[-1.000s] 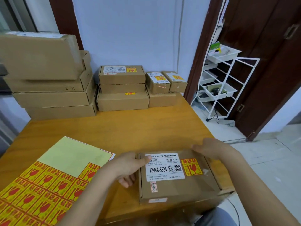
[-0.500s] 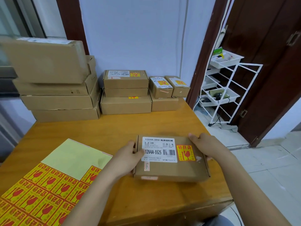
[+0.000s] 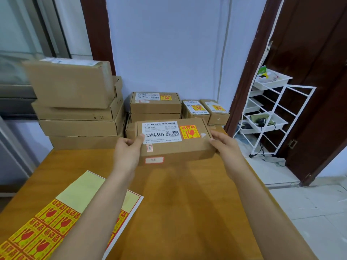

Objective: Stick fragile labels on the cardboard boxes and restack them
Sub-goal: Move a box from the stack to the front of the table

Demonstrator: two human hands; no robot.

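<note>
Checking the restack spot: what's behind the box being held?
Behind the held box, a labelled box tops the middle stack; the boxes under it are mostly hidden by the held one.

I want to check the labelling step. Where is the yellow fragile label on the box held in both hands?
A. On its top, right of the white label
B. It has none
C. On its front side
A: the fragile label sits on top of the box, just right of the white label, between the left hand and right hand.
</note>
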